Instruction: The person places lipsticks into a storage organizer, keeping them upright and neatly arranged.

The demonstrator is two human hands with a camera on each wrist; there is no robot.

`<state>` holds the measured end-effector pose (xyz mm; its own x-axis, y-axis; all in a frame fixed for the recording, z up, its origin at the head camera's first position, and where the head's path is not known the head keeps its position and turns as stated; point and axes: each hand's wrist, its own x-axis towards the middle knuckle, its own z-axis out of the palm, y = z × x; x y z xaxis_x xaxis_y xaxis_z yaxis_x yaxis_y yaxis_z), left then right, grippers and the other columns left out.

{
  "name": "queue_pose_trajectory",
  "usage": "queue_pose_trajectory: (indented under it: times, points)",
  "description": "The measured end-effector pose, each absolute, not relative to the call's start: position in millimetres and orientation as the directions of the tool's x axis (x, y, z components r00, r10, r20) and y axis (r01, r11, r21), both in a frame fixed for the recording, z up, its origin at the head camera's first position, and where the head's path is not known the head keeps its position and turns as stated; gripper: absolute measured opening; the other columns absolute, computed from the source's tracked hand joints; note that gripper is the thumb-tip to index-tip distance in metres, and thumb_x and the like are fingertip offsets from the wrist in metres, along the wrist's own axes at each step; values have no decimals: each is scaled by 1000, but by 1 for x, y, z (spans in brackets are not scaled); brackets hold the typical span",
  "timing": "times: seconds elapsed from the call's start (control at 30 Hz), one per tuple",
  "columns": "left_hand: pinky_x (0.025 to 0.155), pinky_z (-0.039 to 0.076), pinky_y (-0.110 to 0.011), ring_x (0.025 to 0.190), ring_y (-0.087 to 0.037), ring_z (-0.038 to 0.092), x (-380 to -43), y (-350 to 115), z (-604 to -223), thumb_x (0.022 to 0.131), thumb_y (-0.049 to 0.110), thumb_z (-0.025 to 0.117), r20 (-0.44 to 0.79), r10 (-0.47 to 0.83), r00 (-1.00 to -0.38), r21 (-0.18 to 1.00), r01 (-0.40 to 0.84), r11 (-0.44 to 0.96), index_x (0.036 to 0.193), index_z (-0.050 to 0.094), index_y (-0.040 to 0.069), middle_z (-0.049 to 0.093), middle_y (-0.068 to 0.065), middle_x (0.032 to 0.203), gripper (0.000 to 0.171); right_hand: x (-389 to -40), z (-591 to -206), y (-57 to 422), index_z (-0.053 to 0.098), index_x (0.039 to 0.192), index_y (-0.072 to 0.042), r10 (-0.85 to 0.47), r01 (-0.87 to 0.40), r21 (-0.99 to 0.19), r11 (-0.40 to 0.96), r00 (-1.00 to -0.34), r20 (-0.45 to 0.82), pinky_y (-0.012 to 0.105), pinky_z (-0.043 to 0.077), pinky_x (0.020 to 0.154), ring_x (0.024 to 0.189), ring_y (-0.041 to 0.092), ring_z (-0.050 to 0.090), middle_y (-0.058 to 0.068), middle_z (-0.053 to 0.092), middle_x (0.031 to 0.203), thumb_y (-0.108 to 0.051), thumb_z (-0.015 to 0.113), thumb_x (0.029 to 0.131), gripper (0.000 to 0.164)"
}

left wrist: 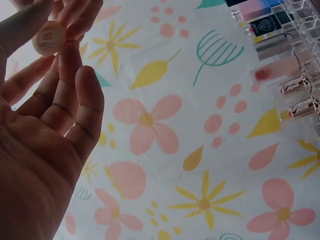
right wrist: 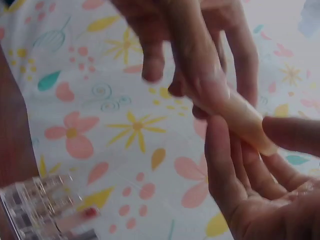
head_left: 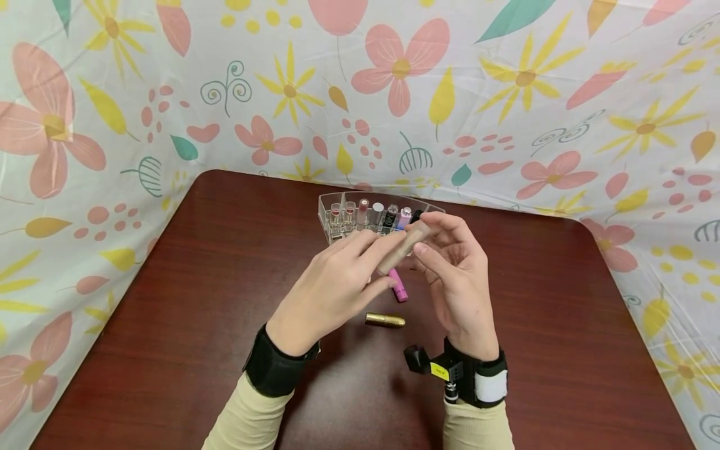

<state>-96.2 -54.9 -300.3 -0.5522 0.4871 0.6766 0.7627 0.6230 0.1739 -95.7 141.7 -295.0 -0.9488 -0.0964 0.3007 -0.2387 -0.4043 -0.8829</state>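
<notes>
A slim beige cosmetic tube (head_left: 400, 251) is held up between both hands above the table. My left hand (head_left: 343, 278) pinches its lower end between thumb and fingers. At the upper end, the thumb and fingers of my right hand (head_left: 458, 275) grip it. The right wrist view shows the tube (right wrist: 245, 120) slanting from the left fingers down to the right thumb. Only its round end (left wrist: 48, 38) shows in the left wrist view. Below the hands lie a pink tube (head_left: 398, 286), partly hidden, and a gold lipstick (head_left: 385, 320).
Behind the hands stands a clear tiered organizer (head_left: 332, 201) with several lipsticks and tubes in its slots; the hands hide its front right part. The dark wooden table (head_left: 185, 300) meets a flowered cloth (head_left: 349, 144) at the back and sides.
</notes>
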Motion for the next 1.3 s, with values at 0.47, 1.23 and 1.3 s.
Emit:
queue_pose_trajectory:
  times: [0.47,1.23,1.3]
  points:
    - [107,45,-41,133,-26,49,-105,-52,-306,78,56,83,651,509,-564,102,729,677,157,39,11,53,-7,146,101,-104,-299,140,52,139,3,-212,-147,-924,-353,-949,232,26,59,80,103,15,69,5,71,119,7,55,99,40]
    - [105,47,-42,133,-26,50,-121,-46,-331,75,44,89,613,510,-603,148,722,676,150,48,17,53,-7,144,90,-122,-327,141,53,130,-9,-315,38,-998,-44,-949,-22,29,57,72,87,15,66,4,66,111,-4,64,96,36]
    - [104,48,-42,132,-26,50,-125,-45,-339,74,48,89,577,515,-634,164,708,687,150,48,18,53,-7,143,90,-129,-337,140,52,131,-9,-323,76,-996,-41,-945,-59,27,54,64,74,13,63,4,66,110,-6,63,98,35]
